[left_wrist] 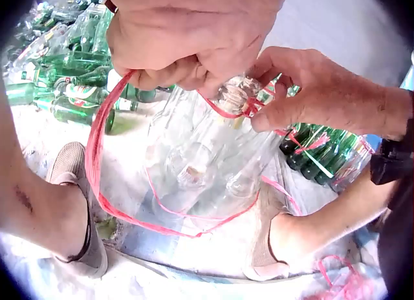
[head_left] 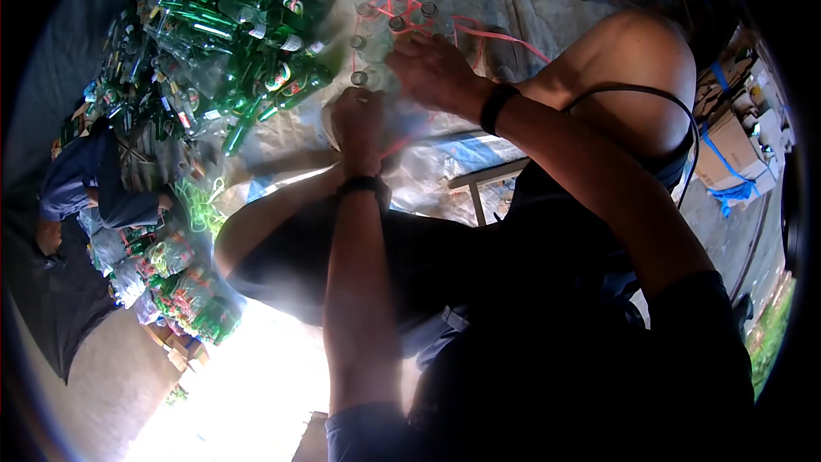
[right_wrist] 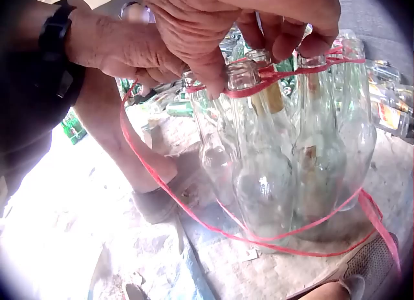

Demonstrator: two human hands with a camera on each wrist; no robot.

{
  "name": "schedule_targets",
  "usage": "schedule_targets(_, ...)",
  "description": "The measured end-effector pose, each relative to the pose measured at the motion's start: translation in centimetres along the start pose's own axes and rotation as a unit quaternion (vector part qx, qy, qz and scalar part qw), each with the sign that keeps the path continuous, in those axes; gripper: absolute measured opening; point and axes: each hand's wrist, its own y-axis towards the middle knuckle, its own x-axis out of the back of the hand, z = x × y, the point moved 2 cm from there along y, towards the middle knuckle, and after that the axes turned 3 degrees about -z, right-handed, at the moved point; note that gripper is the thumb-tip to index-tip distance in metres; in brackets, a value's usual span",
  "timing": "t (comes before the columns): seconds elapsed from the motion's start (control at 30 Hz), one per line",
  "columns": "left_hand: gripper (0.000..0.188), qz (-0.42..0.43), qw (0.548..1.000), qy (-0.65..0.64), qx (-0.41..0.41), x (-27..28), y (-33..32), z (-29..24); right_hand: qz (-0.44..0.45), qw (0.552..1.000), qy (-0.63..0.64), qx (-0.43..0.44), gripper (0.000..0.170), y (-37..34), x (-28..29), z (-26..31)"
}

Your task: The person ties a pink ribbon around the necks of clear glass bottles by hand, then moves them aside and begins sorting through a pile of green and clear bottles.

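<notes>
1. Gripping the red twine (left_wrist: 97, 145) in curled fingers of the left hand (left_wrist: 187, 35), just beside the necks of the clear bottles (right_wrist: 262, 190).
2. Holding the tops of the clear bottles in bent fingers of the right hand (right_wrist: 220, 22), thumb seemingly pressed to the red twine.
3. Hanging low across the upright clear bottles: a loose twine loop.
4. Lying beyond the clear bottles: green bottles (left_wrist: 81, 107).
</notes>
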Motion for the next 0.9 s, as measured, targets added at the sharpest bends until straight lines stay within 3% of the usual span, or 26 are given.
schedule_targets(0.17, 0.030, -0.047, 0.998, -0.050, -0.009, -1.1, -0.4, 1.6, 0.015, 1.000, 0.007, -0.007, 0.018, 0.0, 0.0, -0.1)
schedule_targets(0.3, 0.030, -0.020, 1.000, -0.012, -0.019, -2.0, 0.0, 3.9, 0.005, 1.000, 0.020, -0.010, 0.015, 0.1, 0.1, -0.1)
schedule_targets(0.5, 0.025, -0.004, 0.984, -0.174, 0.032, -2.1, -1.6, 4.2, 0.013, 0.999, 0.047, -0.010, 0.015, 0.4, 0.4, -0.1)
schedule_targets(0.57, 0.024, 0.001, 0.937, -0.343, 0.062, -1.8, -2.3, 3.9, 0.008, 0.998, 0.058, 0.001, 0.015, 0.6, 0.3, -0.1)
schedule_targets(0.77, 0.018, 0.043, 0.879, -0.444, 0.167, -1.7, -3.1, 3.5, 0.009, 0.999, 0.033, 0.020, 0.010, 1.2, 1.0, 0.3)
schedule_targets(0.9, 0.017, 0.037, 0.885, -0.449, 0.116, -2.3, -2.7, 4.7, 0.035, 0.999, 0.012, 0.024, 0.012, 1.7, 1.4, 0.8)
